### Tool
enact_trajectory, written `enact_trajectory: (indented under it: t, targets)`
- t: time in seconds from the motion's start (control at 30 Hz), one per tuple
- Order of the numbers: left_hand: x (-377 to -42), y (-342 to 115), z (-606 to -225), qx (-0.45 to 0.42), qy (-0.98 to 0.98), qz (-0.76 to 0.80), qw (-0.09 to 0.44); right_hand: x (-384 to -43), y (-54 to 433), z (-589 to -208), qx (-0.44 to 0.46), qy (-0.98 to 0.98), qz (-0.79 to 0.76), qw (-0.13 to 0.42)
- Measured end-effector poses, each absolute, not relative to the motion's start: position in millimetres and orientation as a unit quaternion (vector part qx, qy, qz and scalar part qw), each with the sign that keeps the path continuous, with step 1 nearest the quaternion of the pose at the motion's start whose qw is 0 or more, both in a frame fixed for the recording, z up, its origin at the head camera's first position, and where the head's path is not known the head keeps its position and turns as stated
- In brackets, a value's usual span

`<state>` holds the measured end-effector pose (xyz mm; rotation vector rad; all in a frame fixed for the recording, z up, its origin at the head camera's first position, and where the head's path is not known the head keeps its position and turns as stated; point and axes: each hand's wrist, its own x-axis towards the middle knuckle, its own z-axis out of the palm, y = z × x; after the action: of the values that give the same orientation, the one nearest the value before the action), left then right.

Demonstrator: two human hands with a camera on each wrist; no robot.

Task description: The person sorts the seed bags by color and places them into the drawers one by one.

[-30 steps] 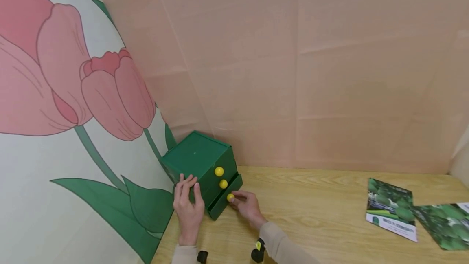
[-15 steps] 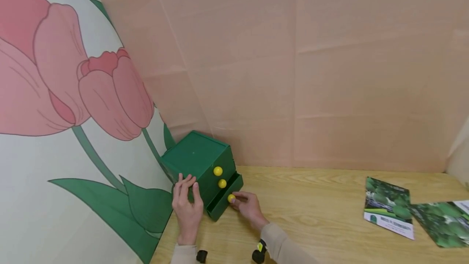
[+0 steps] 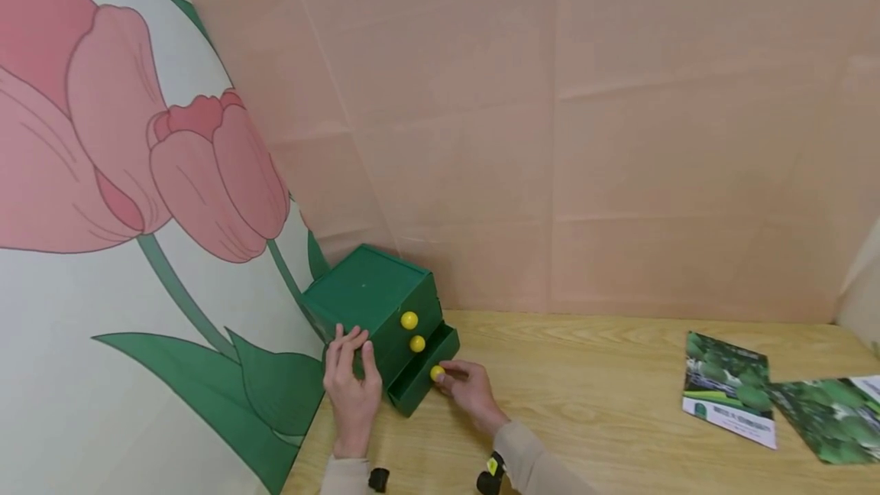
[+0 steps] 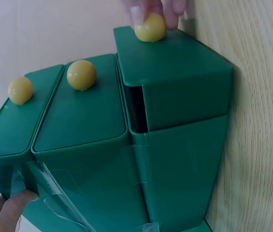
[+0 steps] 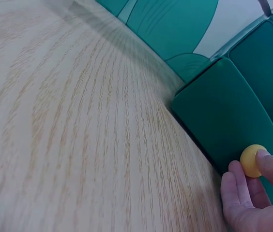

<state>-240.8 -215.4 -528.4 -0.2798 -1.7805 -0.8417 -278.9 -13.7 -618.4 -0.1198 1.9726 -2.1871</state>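
Bottom drawer: right hand pinches its knob, left hand touches cabinet at 7 o'clock, fingers loose; drawer's a bit further out now.

Head view faces forward-down; wrist views (nearer) share the bottom drawer.
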Motion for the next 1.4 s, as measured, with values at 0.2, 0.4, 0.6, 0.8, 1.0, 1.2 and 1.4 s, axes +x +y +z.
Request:
enact_trajectory:
  t: [0.2, 0.4, 0.6, 0.8, 1.0, 1.2, 1.4]
  targets:
    - [-241, -217, -531, -0.112, -0.758, -0.355, 0.535, -276, -13, -618, -0.038, 0.657, -0.748, 0.092]
    - [-242, -218, -531, -0.114, -0.759, -0.354, 0.535, -272, -9, -619, -0.046, 0.650, -0.754, 0.087]
    - [-242, -217, -531, -0.114, -0.758, -0.352, 0.537, -269, -6, -618, -0.040, 0.647, -0.756, 0.091]
    - [-242, -217, -531, -0.112, -0.758, -0.352, 0.538, -269, -4, -620, -0.036, 0.649, -0.755, 0.090]
    - [-242, -217, -530, -0.114, -0.758, -0.353, 0.536, -269, -1, -625, -0.034, 0.646, -0.756, 0.093]
    - [-241, -216, -530, -0.111, -0.760, -0.355, 0.534, -266, 2, -624, -0.033, 0.648, -0.756, 0.089]
    - [-241, -215, -529, -0.114, -0.753, -0.360, 0.539, -264, 3, -626, -0.030, 0.655, -0.751, 0.082]
